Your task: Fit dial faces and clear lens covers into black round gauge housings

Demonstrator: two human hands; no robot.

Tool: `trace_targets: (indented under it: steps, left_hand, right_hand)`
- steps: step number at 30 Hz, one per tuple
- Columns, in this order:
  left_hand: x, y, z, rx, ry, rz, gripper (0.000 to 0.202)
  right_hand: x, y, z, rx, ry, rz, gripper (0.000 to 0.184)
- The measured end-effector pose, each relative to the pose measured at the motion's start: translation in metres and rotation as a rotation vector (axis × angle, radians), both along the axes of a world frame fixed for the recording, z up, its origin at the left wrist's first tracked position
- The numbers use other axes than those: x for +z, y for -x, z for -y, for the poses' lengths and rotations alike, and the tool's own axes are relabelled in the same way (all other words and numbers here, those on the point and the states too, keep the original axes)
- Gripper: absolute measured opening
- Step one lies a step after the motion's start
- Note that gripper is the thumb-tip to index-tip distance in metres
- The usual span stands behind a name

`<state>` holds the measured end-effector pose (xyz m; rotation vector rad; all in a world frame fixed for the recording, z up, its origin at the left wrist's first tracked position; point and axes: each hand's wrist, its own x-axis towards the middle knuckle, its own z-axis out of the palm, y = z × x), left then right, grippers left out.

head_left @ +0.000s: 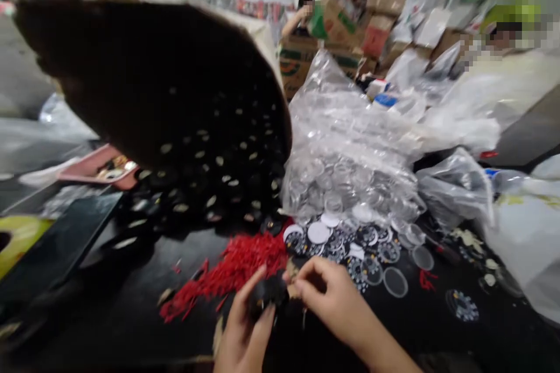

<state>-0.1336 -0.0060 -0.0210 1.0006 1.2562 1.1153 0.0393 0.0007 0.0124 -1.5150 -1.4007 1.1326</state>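
My left hand point(245, 332) is closed around a black round part point(268, 292), thumb and fingers on its sides, above the near edge of the table. Just to its right, my right hand point(335, 297) is pinched with thumb and forefinger together. Whatever those fingertips hold is too small and blurred to name. Behind both hands spreads a heap of small red pieces point(245, 259). Beyond my right hand lie printed black dial discs point(367, 236), white paper discs point(318, 232) and clear round covers point(395, 282).
A large tipped container point(131, 70) spills black round parts point(212, 201) at the left. A clear plastic bag point(350, 134) of transparent covers stands behind the discs. A pink tray point(94, 164) and yellow tape roll point(21, 239) sit left. Two people are farther back.
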Motion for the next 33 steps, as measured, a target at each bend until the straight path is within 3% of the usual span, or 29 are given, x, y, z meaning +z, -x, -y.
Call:
trace_targets:
  steps: [2,4,9,19,25,30,33]
  left_hand:
    - [0.006,-0.009,-0.007,0.048,0.115,0.098,0.045]
    - [0.010,-0.018,-0.015,0.006,0.194,0.243,0.040]
    - [0.007,-0.030,-0.019,-0.015,0.252,0.417,0.025]
    - [0.006,-0.028,-0.008,-0.112,0.138,0.317,0.023]
    - [0.012,-0.024,-0.006,-0.072,-0.047,0.039,0.014]
    - [0.012,-0.021,-0.002,-0.069,-0.169,-0.120,0.025]
    - [0.010,-0.019,-0.001,-0.076,-0.155,-0.132,0.027]
  right_hand:
    - [0.008,-0.001,-0.002,-0.004,-0.082,0.067,0.012]
    - [0.012,0.000,-0.004,0.053,-0.164,0.143,0.013]
    - [0.008,0.005,-0.004,0.137,-0.264,0.360,0.012]
    - [0.009,0.001,-0.001,0.101,-0.187,0.344,0.011]
    - [0.010,0.002,0.006,0.104,-0.172,0.314,0.014]
    - [0.008,0.007,0.013,0.113,-0.204,0.319,0.018]
    - [0.007,0.007,0.012,0.111,-0.191,0.351,0.023]
